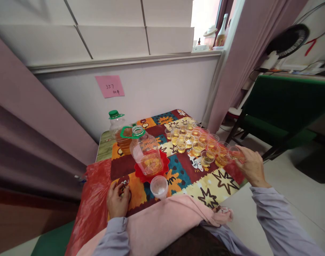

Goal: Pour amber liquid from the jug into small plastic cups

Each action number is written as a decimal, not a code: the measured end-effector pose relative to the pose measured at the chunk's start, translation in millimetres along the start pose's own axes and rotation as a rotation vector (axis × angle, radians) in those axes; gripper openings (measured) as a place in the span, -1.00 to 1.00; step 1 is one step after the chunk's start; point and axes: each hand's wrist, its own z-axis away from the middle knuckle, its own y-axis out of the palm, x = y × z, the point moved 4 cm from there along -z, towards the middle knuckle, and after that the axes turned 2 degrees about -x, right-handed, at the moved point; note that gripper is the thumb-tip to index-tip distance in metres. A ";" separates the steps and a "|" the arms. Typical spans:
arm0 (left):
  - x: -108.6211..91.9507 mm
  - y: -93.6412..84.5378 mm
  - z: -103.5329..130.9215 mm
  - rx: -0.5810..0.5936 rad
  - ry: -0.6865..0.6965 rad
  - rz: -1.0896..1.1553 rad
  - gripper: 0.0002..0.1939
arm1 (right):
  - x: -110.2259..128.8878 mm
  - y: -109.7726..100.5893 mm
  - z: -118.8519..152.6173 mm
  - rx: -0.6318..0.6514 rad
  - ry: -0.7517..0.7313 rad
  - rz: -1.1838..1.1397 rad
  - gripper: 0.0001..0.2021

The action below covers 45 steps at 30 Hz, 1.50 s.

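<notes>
My right hand (252,166) is closed around the rim of a clear plastic cup (235,153) at the near right end of the group of cups. My left hand (118,200) lies on the patterned tablecloth (141,190) at the near left, fingers apart, holding nothing. Several clear cups of yellow liquid (189,139) stand close together on the right half of the table. Between my hands, an uncapped big plastic bottle (148,156) with yellow liquid stands in a red scalloped dish (165,163). A clear funnel (159,187) sits in front of it, near the table edge.
Behind the open bottle stands another big bottle (122,137) with a green cap. Red plastic sheeting (94,199) hangs over the left edge. A pink cloth (162,220) covers my lap. To the right are a green chair (285,103) and a black fan (289,41).
</notes>
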 end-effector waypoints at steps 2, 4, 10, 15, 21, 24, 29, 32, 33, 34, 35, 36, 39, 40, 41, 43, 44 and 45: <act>-0.3 0.0 0.0 0.002 0.000 -0.003 -0.45 | 1.0 -0.4 0.0 -0.002 -0.019 0.010 -0.48; -0.7 -0.1 0.0 0.008 0.000 -0.004 -0.44 | 3.9 -1.7 -0.6 -0.005 -0.050 0.024 -0.49; -1.3 -0.8 -0.2 0.020 -0.003 -0.008 -0.41 | 16.8 -6.7 -3.3 -0.040 -0.175 0.114 -0.50; -2.0 -0.8 -0.2 0.022 -0.010 0.000 -0.44 | 22.5 -8.9 -4.9 -0.057 -0.273 0.170 -0.48; -4.2 -1.5 0.3 0.018 -0.030 0.015 -0.47 | 28.8 -10.1 -6.3 -0.048 -0.322 0.181 -0.46; -6.2 -2.3 0.2 0.018 -0.037 0.028 -0.50 | 34.9 -16.3 -10.4 -0.037 -0.296 0.160 -0.52; -10.8 -4.6 2.0 0.016 -0.040 0.042 -0.53 | 68.7 -40.9 -15.9 -0.101 -0.038 0.015 -0.55; -11.9 -4.7 5.2 0.021 -0.040 0.042 -0.54 | 123.5 -55.8 -5.3 -0.126 0.207 -0.304 -0.25; -11.8 -4.4 6.4 0.022 -0.041 0.040 -0.54 | 150.3 -58.0 0.1 -0.072 0.210 -0.504 -0.14; -11.4 -3.9 7.6 0.024 -0.042 0.039 -0.53 | 179.8 -60.0 6.1 0.000 0.173 -0.731 -0.11; -10.9 -3.5 8.7 0.026 -0.042 0.039 -0.53 | 209.5 -61.9 12.5 0.083 0.125 -0.919 -0.14; -10.3 -3.0 9.6 0.027 -0.042 0.040 -0.53 | 237.5 -63.3 19.1 0.170 0.072 -1.048 -0.21; -9.2 -1.8 11.8 0.029 -0.046 0.048 -0.56 | 299.1 -62.8 34.5 0.294 -0.089 -1.193 -0.28; -9.0 -1.6 12.4 0.029 -0.047 0.051 -0.57 | 311.3 -59.6 38.0 0.296 -0.142 -1.182 -0.27; -8.9 -1.5 12.8 0.028 -0.048 0.054 -0.58 | 320.0 -54.8 41.1 0.289 -0.190 -1.156 -0.26; -8.9 -1.3 13.4 0.026 -0.050 0.058 -0.59 | 329.1 -42.1 47.2 0.279 -0.265 -1.084 -0.28; -8.8 -1.2 13.7 0.025 -0.051 0.059 -0.59 | 331.1 -35.5 50.6 0.289 -0.302 -1.047 -0.29; -8.7 -1.2 13.8 0.024 -0.052 0.060 -0.60 | 331.9 -29.6 54.2 0.308 -0.340 -1.009 -0.29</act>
